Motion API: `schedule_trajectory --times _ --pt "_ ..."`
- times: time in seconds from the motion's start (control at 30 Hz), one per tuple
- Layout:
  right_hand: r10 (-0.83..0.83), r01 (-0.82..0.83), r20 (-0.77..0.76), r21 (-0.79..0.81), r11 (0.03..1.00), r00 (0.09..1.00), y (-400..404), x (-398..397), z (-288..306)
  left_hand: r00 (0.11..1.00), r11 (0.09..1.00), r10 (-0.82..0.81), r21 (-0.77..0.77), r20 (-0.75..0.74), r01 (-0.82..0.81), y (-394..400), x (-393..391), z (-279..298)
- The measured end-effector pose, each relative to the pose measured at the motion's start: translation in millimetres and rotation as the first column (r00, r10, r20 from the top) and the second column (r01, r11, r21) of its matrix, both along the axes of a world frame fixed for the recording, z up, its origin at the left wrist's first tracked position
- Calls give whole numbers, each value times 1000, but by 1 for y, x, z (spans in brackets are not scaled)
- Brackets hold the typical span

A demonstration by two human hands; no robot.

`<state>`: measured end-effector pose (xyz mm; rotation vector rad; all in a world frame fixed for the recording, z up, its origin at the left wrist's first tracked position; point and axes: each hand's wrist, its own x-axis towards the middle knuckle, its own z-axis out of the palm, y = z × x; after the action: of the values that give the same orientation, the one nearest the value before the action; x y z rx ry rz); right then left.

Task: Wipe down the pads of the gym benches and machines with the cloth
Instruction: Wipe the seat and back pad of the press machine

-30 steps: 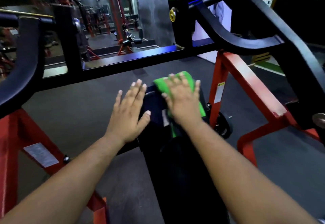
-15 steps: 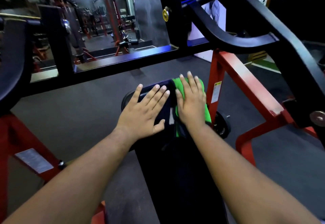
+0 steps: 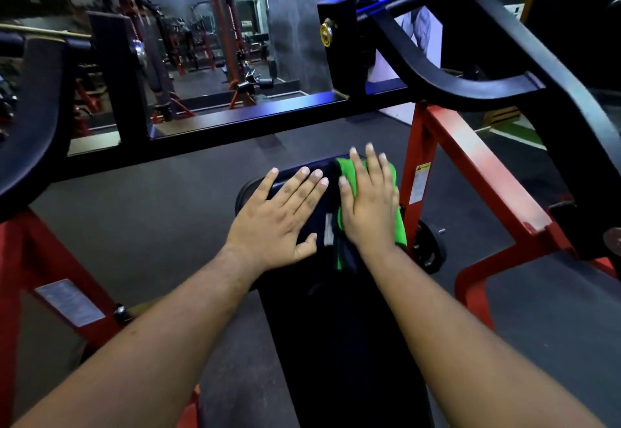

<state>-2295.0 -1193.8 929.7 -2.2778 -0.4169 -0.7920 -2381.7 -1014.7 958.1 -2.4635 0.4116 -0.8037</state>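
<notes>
I saw the right hand (image 3: 368,207) pressing flat, fingers straight, on the green cloth (image 3: 391,172); left hand (image 3: 277,222), at nine o'clock, rested flat on the black pad (image 3: 336,343).

I am looking down at a black bench pad (image 3: 339,343) running away from me, and both of my hands are lying flat on its far end. My left hand (image 3: 279,222) is resting bare on the pad with straight fingers spread. My right hand (image 3: 369,205) is pressing a green cloth (image 3: 398,226) against the pad's right side, the cloth showing around my fingers and beside my wrist. A red frame (image 3: 470,172) is standing just right of the pad, and a black crossbar (image 3: 235,125) is spanning the view beyond my hands.
</notes>
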Motion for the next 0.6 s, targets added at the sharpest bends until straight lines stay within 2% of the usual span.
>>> schedule_trajectory --times 0.07,0.13,0.23,0.27,0.33,0.37,0.47,0.53,0.6 --pt "-34 35 -9 28 999 999 13 6 21 1000 1000 -21 -23 4 22 1 0 -1" --pt "-9 9 6 9 1000 1000 20 -6 10 999 997 -51 -54 18 52 2 1 -2" --pt "200 -184 114 -138 973 973 8 -20 -18 993 989 -107 -99 40 111 6 1 0" --pt "235 -203 149 -203 958 961 -4 -13 -19 992 987 -121 -100 35 124 6 0 0" --pt "203 -150 181 -269 951 962 -23 12 -10 991 987 -132 -91 16 133 6 -5 2" --pt "152 -116 151 -224 968 977 -26 19 -4 992 987 -128 -92 6 128 9 -9 3" --pt "-18 14 50 68 998 999 9 11 13 999 982 -35 -185 35 41 28 -15 4" --pt "-83 79 48 87 993 995 50 -13 19 1000 959 11 -285 15 -6 48 -22 3" --pt "-38 35 71 31 999 997 73 -37 20 999 934 -30 -358 -38 15 64 -28 1"
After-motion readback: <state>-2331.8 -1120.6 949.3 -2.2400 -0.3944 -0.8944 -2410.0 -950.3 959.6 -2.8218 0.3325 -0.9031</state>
